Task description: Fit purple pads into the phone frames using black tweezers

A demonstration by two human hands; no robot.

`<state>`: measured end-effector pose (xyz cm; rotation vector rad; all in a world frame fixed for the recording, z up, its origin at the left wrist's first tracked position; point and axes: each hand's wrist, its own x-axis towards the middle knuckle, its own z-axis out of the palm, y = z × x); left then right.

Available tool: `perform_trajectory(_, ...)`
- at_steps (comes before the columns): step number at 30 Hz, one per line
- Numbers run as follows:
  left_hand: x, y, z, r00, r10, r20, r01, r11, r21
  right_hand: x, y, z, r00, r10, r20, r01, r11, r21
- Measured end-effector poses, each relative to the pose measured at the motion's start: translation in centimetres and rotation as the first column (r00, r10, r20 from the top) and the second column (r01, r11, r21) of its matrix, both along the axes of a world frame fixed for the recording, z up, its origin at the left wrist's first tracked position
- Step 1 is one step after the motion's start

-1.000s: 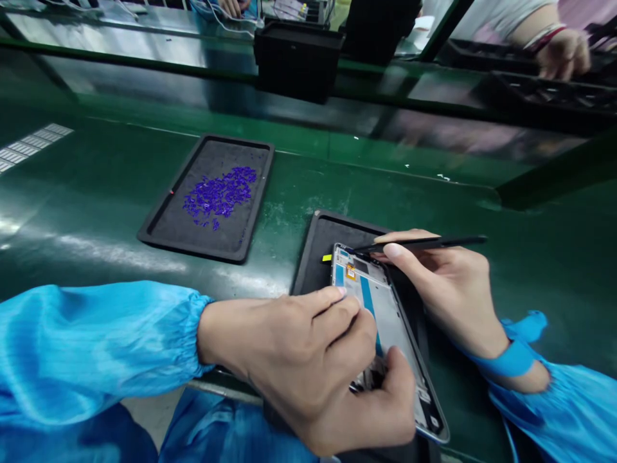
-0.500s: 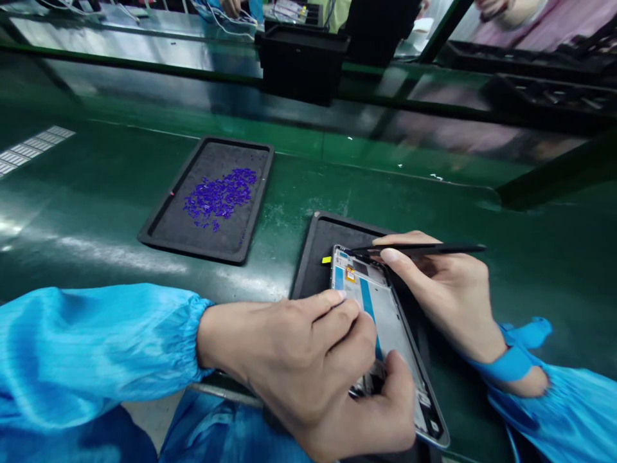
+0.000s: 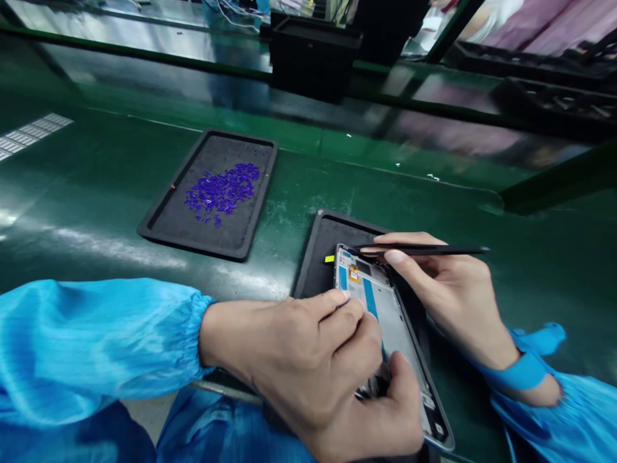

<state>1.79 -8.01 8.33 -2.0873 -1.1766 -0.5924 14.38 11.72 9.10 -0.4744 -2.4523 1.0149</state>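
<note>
My left hand (image 3: 313, 360) is closed over the left side of a phone frame (image 3: 390, 308), with its thumb bent across the lower part. The silver frame carries blue strips, a small orange flex piece and a yellow tab (image 3: 330, 259) that sticks out at its left edge. In my right hand (image 3: 453, 289) are black tweezers (image 3: 434, 249), pinched between thumb and fingers. Their tips reach the frame's top edge, where anything between them is too small to make out. Under the frame lies a black tray (image 3: 315, 247), partly hidden by my hands.
Another black tray (image 3: 166, 222) on the green table (image 3: 87, 193) holds a pile of tiny purple parts (image 3: 224, 190). A black bin (image 3: 313, 61) stands on the shelf behind. At the far right is a dark rack (image 3: 554, 96), with a person in pink beyond it.
The view has shifted slightly. Both hands keep their hold on the phone frame and the tweezers, and the tweezer tips stay at the frame's top edge.
</note>
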Motion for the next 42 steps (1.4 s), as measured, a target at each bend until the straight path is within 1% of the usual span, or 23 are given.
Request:
perform_trajectory(7,0.0,0.0,-0.2,0.997,-0.043,0.071,0.051,0.992,-0.117,-0.1,0.0,0.1,1.000,-0.030,0.006,0.030,1.000,0.003)
perform_trajectory(9,0.1,0.0,-0.2,0.997,-0.041,0.061,0.046,0.995,-0.091,-0.1,0.1,0.2,1.000,-0.031,0.006,0.031,0.999,0.009)
perform_trajectory(13,0.2,0.1,-0.1,0.999,-0.007,0.051,0.006,1.000,0.025,-0.2,0.2,0.2,0.999,-0.032,0.015,0.032,0.999,0.005)
perform_trajectory(15,0.1,0.2,0.0,0.999,-0.008,0.050,0.006,0.999,0.043,-0.2,0.1,0.1,0.999,-0.030,0.013,0.030,1.000,0.003)
perform_trajectory(20,-0.1,0.2,0.3,0.999,-0.046,0.018,0.046,0.998,0.034,-0.2,-0.1,0.1,0.999,-0.032,0.011,0.032,0.999,0.004)
perform_trajectory(28,-0.2,0.2,0.4,0.999,-0.043,0.004,0.043,0.999,0.016,-0.1,0.3,0.1,1.000,-0.029,0.013,0.029,0.998,-0.047)
perform_trajectory(34,-0.3,-0.1,0.6,0.998,-0.027,-0.049,0.026,1.000,-0.014,-0.1,0.6,-0.3,1.000,-0.002,-0.021,0.001,1.000,-0.010)
perform_trajectory(38,-0.3,-0.1,0.8,0.998,-0.010,-0.061,0.009,1.000,-0.011,-0.1,0.6,-0.4,1.000,0.010,-0.019,-0.009,1.000,0.029)
perform_trajectory(42,-0.2,0.0,0.8,0.998,-0.017,-0.052,0.017,1.000,-0.013,-0.1,0.2,-0.3,1.000,-0.002,-0.009,0.003,1.000,0.031)
